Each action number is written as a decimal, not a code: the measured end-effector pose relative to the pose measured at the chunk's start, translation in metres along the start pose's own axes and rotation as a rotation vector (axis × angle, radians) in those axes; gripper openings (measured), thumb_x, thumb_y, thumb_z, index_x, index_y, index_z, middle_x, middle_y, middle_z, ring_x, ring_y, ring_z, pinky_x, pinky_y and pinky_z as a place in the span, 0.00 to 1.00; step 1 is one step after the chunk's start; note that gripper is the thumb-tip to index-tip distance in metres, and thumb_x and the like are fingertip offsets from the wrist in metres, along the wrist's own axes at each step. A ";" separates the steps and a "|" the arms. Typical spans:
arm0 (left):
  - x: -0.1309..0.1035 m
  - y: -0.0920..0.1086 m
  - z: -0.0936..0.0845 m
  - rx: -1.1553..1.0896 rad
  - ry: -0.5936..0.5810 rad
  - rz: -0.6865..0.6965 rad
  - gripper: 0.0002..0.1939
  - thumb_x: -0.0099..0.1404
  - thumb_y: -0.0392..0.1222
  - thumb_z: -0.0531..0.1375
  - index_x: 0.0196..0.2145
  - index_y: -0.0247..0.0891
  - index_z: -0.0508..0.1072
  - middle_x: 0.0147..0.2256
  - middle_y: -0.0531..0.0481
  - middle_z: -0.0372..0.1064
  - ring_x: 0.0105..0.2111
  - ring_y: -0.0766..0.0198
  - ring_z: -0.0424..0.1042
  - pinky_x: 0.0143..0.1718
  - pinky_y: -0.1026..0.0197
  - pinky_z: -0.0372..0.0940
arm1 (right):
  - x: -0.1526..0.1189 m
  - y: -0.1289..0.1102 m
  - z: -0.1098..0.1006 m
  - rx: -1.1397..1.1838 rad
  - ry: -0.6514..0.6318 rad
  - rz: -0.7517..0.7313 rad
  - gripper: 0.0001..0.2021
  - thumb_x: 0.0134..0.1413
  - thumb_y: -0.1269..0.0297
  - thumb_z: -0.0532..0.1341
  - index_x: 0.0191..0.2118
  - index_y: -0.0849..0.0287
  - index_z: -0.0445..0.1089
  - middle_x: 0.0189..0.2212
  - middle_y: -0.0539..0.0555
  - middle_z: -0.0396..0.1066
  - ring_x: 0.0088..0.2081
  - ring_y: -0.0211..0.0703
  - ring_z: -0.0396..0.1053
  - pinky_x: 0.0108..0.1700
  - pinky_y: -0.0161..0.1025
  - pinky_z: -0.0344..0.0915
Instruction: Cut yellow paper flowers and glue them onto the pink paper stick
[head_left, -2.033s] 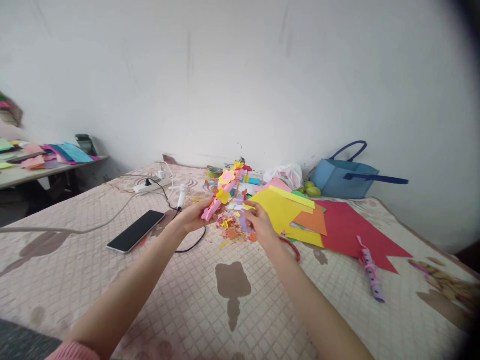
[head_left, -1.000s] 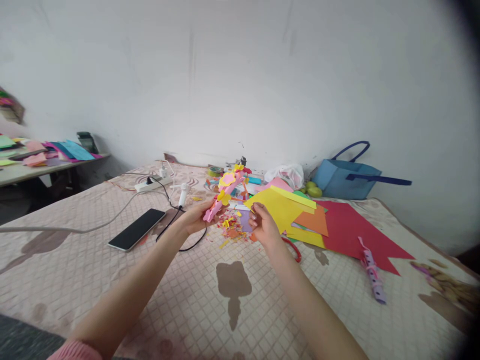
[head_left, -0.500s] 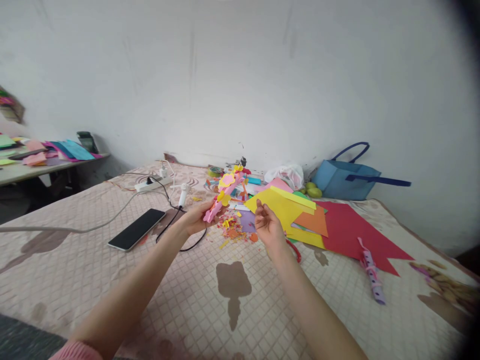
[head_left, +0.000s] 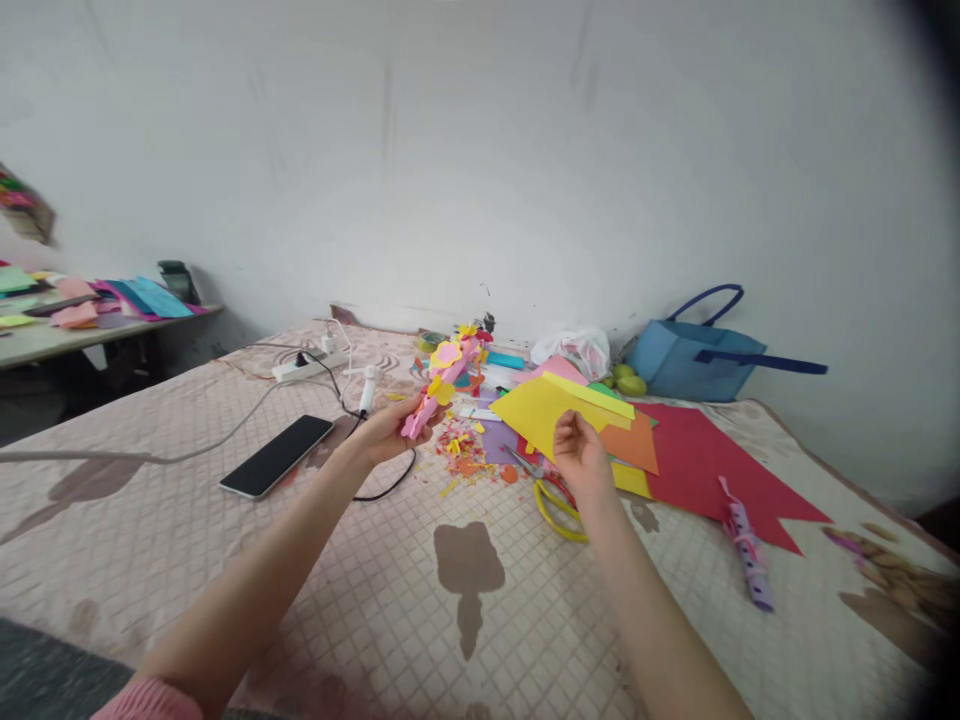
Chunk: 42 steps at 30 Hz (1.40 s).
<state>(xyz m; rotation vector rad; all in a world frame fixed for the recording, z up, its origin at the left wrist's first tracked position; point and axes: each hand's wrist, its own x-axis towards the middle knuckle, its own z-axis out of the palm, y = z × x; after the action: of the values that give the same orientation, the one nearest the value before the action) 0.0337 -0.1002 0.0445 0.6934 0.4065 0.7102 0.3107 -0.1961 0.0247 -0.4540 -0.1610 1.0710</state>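
Observation:
My left hand (head_left: 397, 432) is closed around the lower end of a pink paper craft decorated with yellow and pink paper flowers (head_left: 444, 372), tilted up and away to the right. My right hand (head_left: 581, 452) hovers apart from it, in front of a yellow paper sheet (head_left: 536, 408). Its fingers are curled together, and whatever they may pinch is hidden. Below and left of that hand lie scissors with yellow and red handles (head_left: 556, 515), partly covered by the wrist. Coloured paper scraps (head_left: 465, 455) are scattered between my hands.
A black-screened phone (head_left: 277, 456), cables and a white power strip (head_left: 309, 366) lie at left. Red paper (head_left: 720, 470), a purple dotted paper tube (head_left: 750, 560) and a blue bag (head_left: 682, 360) are at right. Another table (head_left: 75, 345) with coloured paper stands far left.
My right hand has moved right, away from the paper craft, and its fingers are more gathered. The scissors beneath it show more. My left hand has shifted slightly left, still holding the craft.

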 end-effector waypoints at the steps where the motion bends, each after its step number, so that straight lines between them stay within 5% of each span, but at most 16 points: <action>1: 0.000 0.001 0.000 -0.001 0.006 0.005 0.10 0.67 0.37 0.52 0.41 0.31 0.70 0.42 0.37 0.69 0.35 0.65 0.71 0.25 0.70 0.64 | 0.001 -0.008 -0.002 -0.001 0.009 -0.032 0.10 0.61 0.76 0.50 0.31 0.63 0.65 0.23 0.47 0.69 0.22 0.25 0.69 0.21 0.18 0.65; 6: -0.002 0.004 -0.001 0.008 0.002 0.020 0.10 0.67 0.37 0.52 0.41 0.31 0.70 0.41 0.38 0.69 0.35 0.65 0.71 0.24 0.71 0.63 | 0.007 -0.044 -0.011 -0.021 0.035 -0.214 0.07 0.58 0.73 0.56 0.29 0.61 0.63 0.20 0.43 0.67 0.21 0.23 0.66 0.22 0.17 0.65; 10: -0.001 0.004 0.001 0.023 -0.008 0.020 0.10 0.67 0.36 0.52 0.42 0.31 0.70 0.42 0.37 0.69 0.35 0.66 0.71 0.25 0.71 0.63 | 0.007 -0.044 -0.014 -0.110 0.016 -0.248 0.06 0.54 0.72 0.59 0.27 0.60 0.63 0.19 0.42 0.66 0.19 0.24 0.64 0.20 0.19 0.64; 16: 0.001 0.004 0.007 0.039 -0.057 0.020 0.10 0.66 0.36 0.54 0.42 0.31 0.70 0.43 0.35 0.69 0.35 0.65 0.71 0.26 0.70 0.64 | 0.000 0.009 -0.004 -0.419 -0.066 -0.114 0.06 0.42 0.70 0.66 0.29 0.60 0.68 0.22 0.47 0.72 0.17 0.29 0.63 0.16 0.25 0.61; 23: 0.002 0.000 0.017 0.072 -0.050 0.019 0.10 0.67 0.36 0.52 0.42 0.29 0.70 0.43 0.35 0.69 0.35 0.64 0.71 0.25 0.69 0.64 | -0.001 0.087 0.017 -0.648 -0.251 0.140 0.13 0.47 0.53 0.64 0.34 0.57 0.69 0.35 0.49 0.74 0.15 0.30 0.63 0.14 0.30 0.60; 28: 0.006 -0.005 0.019 0.063 -0.023 0.012 0.10 0.67 0.36 0.52 0.40 0.29 0.71 0.41 0.35 0.70 0.34 0.62 0.72 0.24 0.68 0.65 | -0.009 0.112 0.023 -0.691 -0.452 0.312 0.24 0.48 0.40 0.58 0.41 0.55 0.69 0.37 0.51 0.73 0.16 0.31 0.62 0.15 0.32 0.59; 31: 0.008 -0.005 0.017 0.076 -0.019 0.020 0.11 0.67 0.36 0.52 0.41 0.28 0.71 0.41 0.35 0.70 0.34 0.62 0.72 0.25 0.67 0.66 | -0.023 0.109 0.022 -0.714 -0.581 0.370 0.25 0.48 0.41 0.58 0.39 0.59 0.71 0.27 0.52 0.72 0.17 0.34 0.62 0.18 0.34 0.61; 34: 0.009 -0.002 0.013 0.075 -0.042 0.027 0.11 0.67 0.36 0.52 0.42 0.29 0.70 0.43 0.35 0.70 0.34 0.63 0.72 0.25 0.69 0.65 | -0.037 0.098 0.016 -0.734 -0.624 0.308 0.16 0.46 0.52 0.65 0.31 0.62 0.72 0.21 0.49 0.67 0.19 0.32 0.59 0.20 0.31 0.59; 42: 0.011 0.004 0.003 0.063 -0.037 0.035 0.10 0.66 0.35 0.53 0.43 0.30 0.70 0.44 0.35 0.69 0.33 0.64 0.72 0.24 0.69 0.64 | -0.042 0.059 0.011 -0.620 -0.450 -0.039 0.11 0.46 0.55 0.66 0.26 0.56 0.68 0.19 0.43 0.58 0.20 0.31 0.56 0.20 0.29 0.55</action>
<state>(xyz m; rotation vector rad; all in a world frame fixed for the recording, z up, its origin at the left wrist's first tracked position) 0.0408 -0.0916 0.0481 0.7731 0.3849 0.7193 0.2395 -0.2061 0.0130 -0.7531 -0.9131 1.0624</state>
